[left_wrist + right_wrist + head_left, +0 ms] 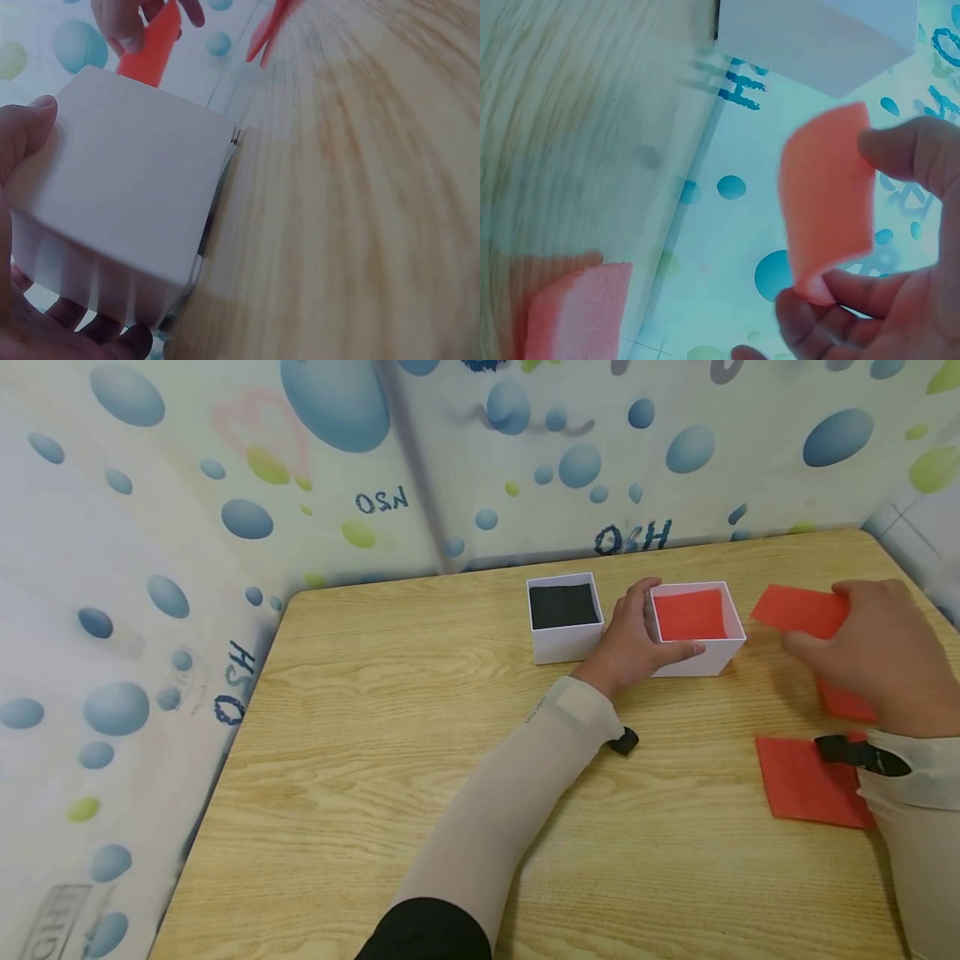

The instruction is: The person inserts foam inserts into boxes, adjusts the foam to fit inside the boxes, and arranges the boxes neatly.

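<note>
My left hand [626, 639] grips a white box [705, 658], thumb along the front and fingers round the far left side. Red sheet material [690, 614] lies inside that box. To the right of it, my right hand [892, 647] pinches a red felt-like piece [802, 608] above the table. The right wrist view shows this piece [829, 195] slightly curved between thumb and fingers, apart from the box. More red pieces lie under and near the right arm, one red square [810, 783] at the front and another red piece [846, 702] partly covered by the hand.
A second white box [566, 646] holding black sheet material [562, 607] stands just left of the left hand. The wooden table [360, 735] meets a patterned curtain-like backdrop [450, 468] at the back and left.
</note>
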Motion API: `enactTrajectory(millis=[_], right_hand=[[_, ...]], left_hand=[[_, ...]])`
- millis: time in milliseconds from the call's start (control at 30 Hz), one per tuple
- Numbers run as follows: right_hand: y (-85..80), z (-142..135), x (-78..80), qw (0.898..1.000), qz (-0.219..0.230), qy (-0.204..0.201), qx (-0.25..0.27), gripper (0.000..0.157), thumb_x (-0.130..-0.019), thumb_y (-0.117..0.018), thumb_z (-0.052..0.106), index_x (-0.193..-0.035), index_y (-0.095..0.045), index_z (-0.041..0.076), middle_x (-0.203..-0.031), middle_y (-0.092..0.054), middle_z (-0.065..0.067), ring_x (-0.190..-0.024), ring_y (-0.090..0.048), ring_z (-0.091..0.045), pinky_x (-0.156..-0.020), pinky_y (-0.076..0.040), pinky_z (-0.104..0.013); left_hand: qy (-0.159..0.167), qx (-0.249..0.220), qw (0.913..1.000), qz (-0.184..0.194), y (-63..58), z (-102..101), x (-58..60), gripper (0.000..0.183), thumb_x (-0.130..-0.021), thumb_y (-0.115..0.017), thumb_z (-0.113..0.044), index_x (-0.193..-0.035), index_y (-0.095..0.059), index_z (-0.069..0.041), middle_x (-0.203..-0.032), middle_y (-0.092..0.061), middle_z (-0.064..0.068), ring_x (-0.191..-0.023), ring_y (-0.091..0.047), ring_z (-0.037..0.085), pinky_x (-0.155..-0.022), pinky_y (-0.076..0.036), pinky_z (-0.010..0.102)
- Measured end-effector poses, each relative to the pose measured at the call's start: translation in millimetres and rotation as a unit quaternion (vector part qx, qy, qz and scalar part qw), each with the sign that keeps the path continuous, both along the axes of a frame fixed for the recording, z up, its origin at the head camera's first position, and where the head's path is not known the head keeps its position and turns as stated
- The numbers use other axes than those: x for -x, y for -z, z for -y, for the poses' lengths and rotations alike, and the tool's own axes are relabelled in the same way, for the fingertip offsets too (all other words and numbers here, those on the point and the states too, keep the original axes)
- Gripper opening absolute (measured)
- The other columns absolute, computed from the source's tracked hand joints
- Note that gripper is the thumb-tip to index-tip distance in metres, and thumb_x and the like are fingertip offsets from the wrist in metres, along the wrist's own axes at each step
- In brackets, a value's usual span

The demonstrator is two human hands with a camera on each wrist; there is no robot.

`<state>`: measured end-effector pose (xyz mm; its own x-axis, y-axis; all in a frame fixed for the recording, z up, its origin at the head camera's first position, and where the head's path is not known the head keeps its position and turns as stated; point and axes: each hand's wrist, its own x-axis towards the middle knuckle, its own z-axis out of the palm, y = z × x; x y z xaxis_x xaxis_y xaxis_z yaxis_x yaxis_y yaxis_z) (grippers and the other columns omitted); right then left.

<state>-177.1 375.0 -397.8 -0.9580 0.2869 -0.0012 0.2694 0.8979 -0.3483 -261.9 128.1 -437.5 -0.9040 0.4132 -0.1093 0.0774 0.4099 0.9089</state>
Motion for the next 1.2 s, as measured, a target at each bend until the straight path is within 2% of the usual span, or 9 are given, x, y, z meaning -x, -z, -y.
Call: enactTrajectory(millis=[233, 367, 533, 867, 900, 967, 1033, 1133, 1200], right_hand=[[-7.8, 13.2, -0.9, 0.997, -0.061, 0.022, 0.048, 0.084, -0.1, -0.062, 0.038, -0.159, -0.028, -0.012, -0.136, -0.039, -0.04, -0.116, -0.04, -0.054, -0.072, -0.046, -0.055], [-11.4, 22.1, -1.3, 0.994, -0.081, -0.021, 0.068, 0.083, -0.101, -0.066, 0.035, -0.161, -0.029, -0.007, -0.144, -0.04, -0.038, -0.116, -0.045, -0.055, -0.071, -0.044, -0.048], [-13.2, 31.1, -0.8, 0.987, -0.085, -0.079, 0.112, 0.087, -0.1, -0.072, 0.035, -0.164, -0.027, -0.002, -0.151, -0.038, -0.036, -0.115, -0.05, -0.057, -0.064, -0.034, -0.013], [-8.4, 52.1, -1.9, 0.974, -0.104, -0.139, 0.144, 0.085, -0.097, -0.078, 0.025, -0.163, -0.032, 0.0, -0.154, -0.044, -0.031, -0.113, -0.056, -0.053, -0.069, -0.028, 0.001], [-7.8, 53.4, -1.8, 0.974, -0.102, -0.141, 0.145, 0.085, -0.097, -0.078, 0.025, -0.164, -0.032, 0.001, -0.154, -0.044, -0.03, -0.114, -0.055, -0.053, -0.069, -0.028, 0.001], [-6.8, 56.4, -1.5, 0.974, -0.099, -0.145, 0.143, 0.086, -0.097, -0.078, 0.024, -0.165, -0.03, 0.001, -0.154, -0.044, -0.03, -0.116, -0.055, -0.052, -0.081, -0.049, -0.009], [-5.2, 58.7, -0.4, 0.974, -0.097, -0.148, 0.141, 0.088, -0.097, -0.078, 0.023, -0.165, -0.027, 0.001, -0.152, -0.044, -0.031, -0.118, -0.054, -0.052, -0.094, -0.06, -0.035], [-3.0, 61.6, 0.4, 0.973, -0.095, -0.154, 0.141, 0.09, -0.097, -0.079, 0.019, -0.166, -0.025, 0.001, -0.149, -0.045, -0.033, -0.121, -0.051, -0.053, -0.095, -0.048, -0.075], [-1.9, 62.6, 0.7, 0.973, -0.095, -0.156, 0.141, 0.091, -0.096, -0.079, 0.018, -0.166, -0.024, 0.0, -0.148, -0.046, -0.034, -0.123, -0.051, -0.054, -0.096, -0.047, -0.075]], left_hand=[[0.002, 0.001, 1.0, -0.002, 1.1, 0.1, 0.7, 0.102, -0.081, -0.093, -0.031, -0.159, -0.027, -0.041, -0.141, -0.048, -0.014, -0.121, -0.047, 0.001, -0.092, -0.057, 0.023], [0.004, -0.001, 1.0, 0.0, 0.7, 0.5, 0.8, 0.102, -0.082, -0.093, -0.031, -0.159, -0.028, -0.04, -0.141, -0.048, -0.013, -0.12, -0.047, 0.001, -0.09, -0.057, 0.022], [0.007, -0.011, 0.9999, 0.003, 0.0, 0.2, 0.5, 0.102, -0.082, -0.093, -0.029, -0.16, -0.027, -0.039, -0.14, -0.048, -0.013, -0.119, -0.049, 0.002, -0.087, -0.058, 0.02], [0.012, -0.009, 0.9999, -0.004, -0.5, 1.1, 0.3, 0.103, -0.082, -0.093, -0.028, -0.161, -0.026, -0.039, -0.146, -0.047, -0.013, -0.125, -0.048, 0.003, -0.09, -0.058, 0.022], [0.013, -0.008, 0.9999, -0.006, -0.4, 1.1, 0.4, 0.103, -0.082, -0.093, -0.028, -0.161, -0.026, -0.038, -0.146, -0.047, -0.013, -0.126, -0.047, 0.003, -0.091, -0.058, 0.022], [0.014, -0.009, 0.9998, -0.009, -0.3, 1.0, 0.7, 0.103, -0.082, -0.093, -0.027, -0.161, -0.026, -0.038, -0.147, -0.047, -0.014, -0.127, -0.047, 0.002, -0.093, -0.057, 0.022], [0.015, -0.012, 0.9998, -0.011, 0.0, 1.1, 1.0, 0.103, -0.082, -0.093, -0.027, -0.161, -0.026, -0.037, -0.148, -0.046, -0.014, -0.128, -0.046, 0.002, -0.095, -0.056, 0.022], [0.016, -0.02, 0.9996, -0.009, 0.6, 1.2, 1.4, 0.103, -0.083, -0.093, -0.026, -0.161, -0.026, -0.037, -0.148, -0.046, -0.015, -0.129, -0.046, 0.002, -0.097, -0.055, 0.021], [0.017, -0.024, 0.9995, -0.007, 0.9, 1.5, 1.4, 0.103, -0.083, -0.092, -0.026, -0.161, -0.026, -0.036, -0.147, -0.045, -0.014, -0.128, -0.046, 0.002, -0.097, -0.055, 0.021]])
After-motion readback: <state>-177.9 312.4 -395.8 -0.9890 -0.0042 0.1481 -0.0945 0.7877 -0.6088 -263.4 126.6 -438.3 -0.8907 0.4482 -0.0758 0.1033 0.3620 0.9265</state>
